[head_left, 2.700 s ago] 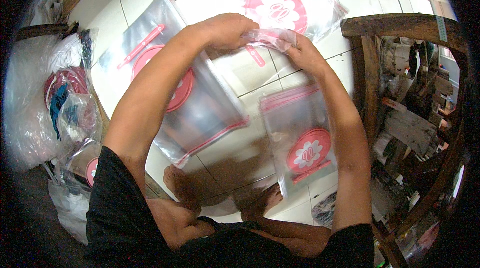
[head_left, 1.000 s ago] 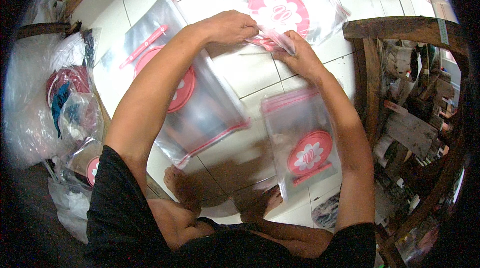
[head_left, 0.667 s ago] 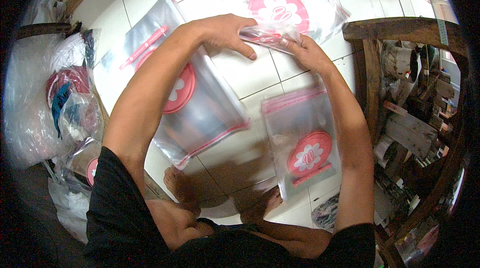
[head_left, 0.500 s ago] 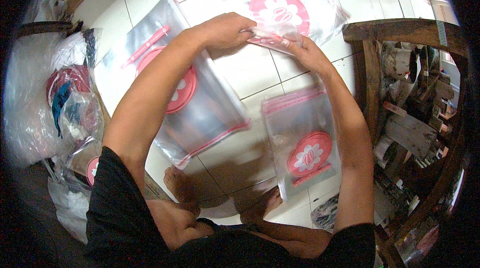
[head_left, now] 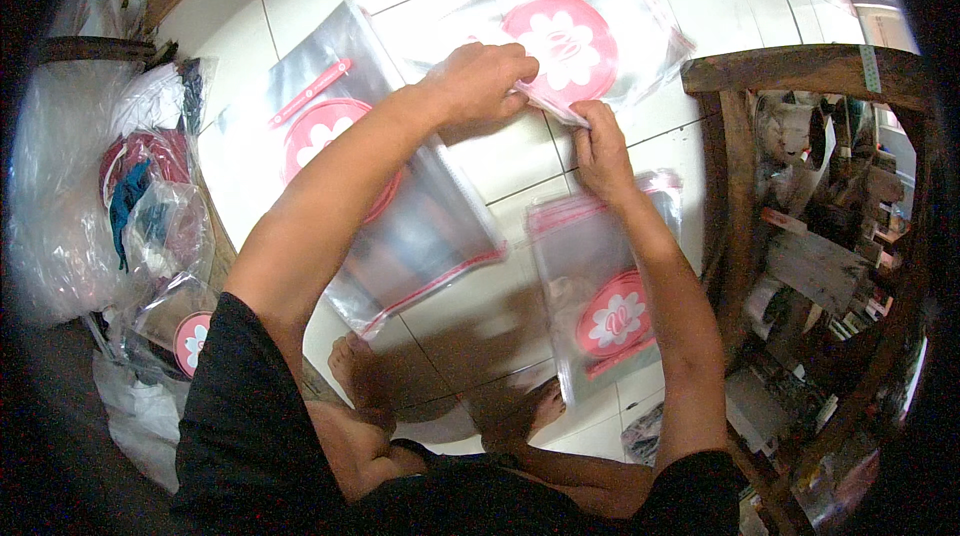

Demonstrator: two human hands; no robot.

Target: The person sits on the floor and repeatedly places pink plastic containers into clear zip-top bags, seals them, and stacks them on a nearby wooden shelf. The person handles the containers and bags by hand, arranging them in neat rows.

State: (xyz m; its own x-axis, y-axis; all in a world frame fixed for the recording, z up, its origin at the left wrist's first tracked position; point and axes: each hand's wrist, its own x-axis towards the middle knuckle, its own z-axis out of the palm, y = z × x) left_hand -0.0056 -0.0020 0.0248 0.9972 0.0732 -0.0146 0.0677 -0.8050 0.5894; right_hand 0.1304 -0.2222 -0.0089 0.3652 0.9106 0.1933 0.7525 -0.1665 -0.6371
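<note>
Both my hands pinch a narrow, pink-tinged edge of clear plastic bag (head_left: 548,106) between them. My left hand (head_left: 483,84) has its fingers closed at the left end of that edge; my right hand (head_left: 604,154) grips the other end between thumb and fingers. Just beyond lies a clear plastic bag with a round pink flower print (head_left: 597,54). Whether the held edge belongs to it, I cannot tell. Under my left forearm a large stack of printed clear bags (head_left: 440,221) rests on the floor. A smaller stack of bags (head_left: 568,281) lies partly behind my right forearm.
White floor tiles (head_left: 500,308) stretch under everything, with my bare feet near the stacks. At the left are heaped plastic wrapping (head_left: 65,206) and bagged cloth (head_left: 128,186). A dark wooden frame (head_left: 735,151) stands at the right, with cluttered items behind it.
The bunched plastic between my hands is now a thin edge. My right hand has come nearer to me and slightly left; my left hand has shifted slightly right and nearer.
</note>
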